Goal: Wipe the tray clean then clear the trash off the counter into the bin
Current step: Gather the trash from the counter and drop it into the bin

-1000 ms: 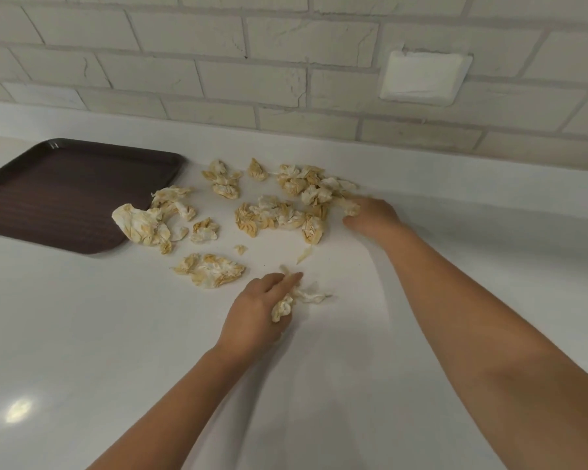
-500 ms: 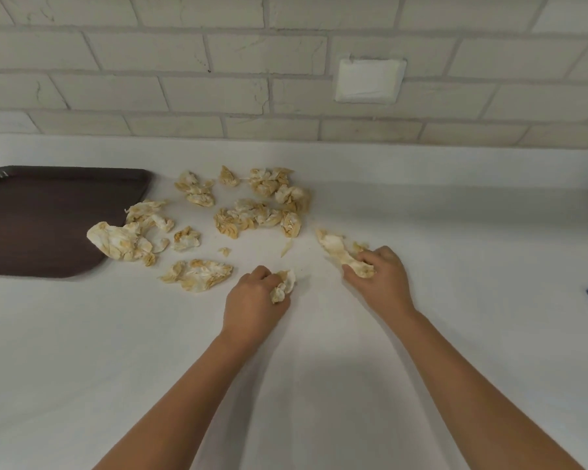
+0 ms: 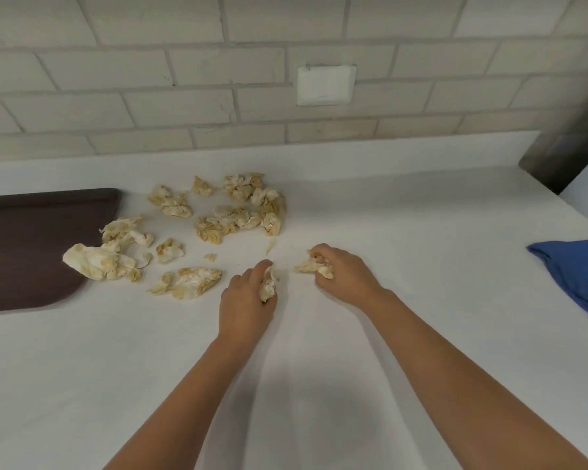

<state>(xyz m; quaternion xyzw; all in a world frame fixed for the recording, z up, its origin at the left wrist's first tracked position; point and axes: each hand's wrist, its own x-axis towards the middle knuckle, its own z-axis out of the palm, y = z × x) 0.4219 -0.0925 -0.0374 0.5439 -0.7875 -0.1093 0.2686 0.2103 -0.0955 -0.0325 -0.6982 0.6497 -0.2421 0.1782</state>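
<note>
Several crumpled, stained paper scraps (image 3: 238, 212) lie scattered on the white counter (image 3: 421, 266). A dark brown tray (image 3: 31, 252) sits at the left edge, with one large scrap (image 3: 95, 262) overlapping its right rim. My left hand (image 3: 245, 303) grips a small paper wad (image 3: 268, 286) in its curled fingers, just in front of the pile. My right hand (image 3: 340, 269), a little to the right, pinches another stained scrap (image 3: 314, 268) against the counter. No bin is in view.
A blue cloth (image 3: 577, 273) lies on the counter at the right edge. A dark appliance corner (image 3: 564, 157) stands at the back right. A brick wall with a white socket plate (image 3: 326, 84) runs behind.
My right hand pulled a scrap from the back of the pile toward me and now grips it beside my left hand. My left hand closed round its wad. The view shifted right.
</note>
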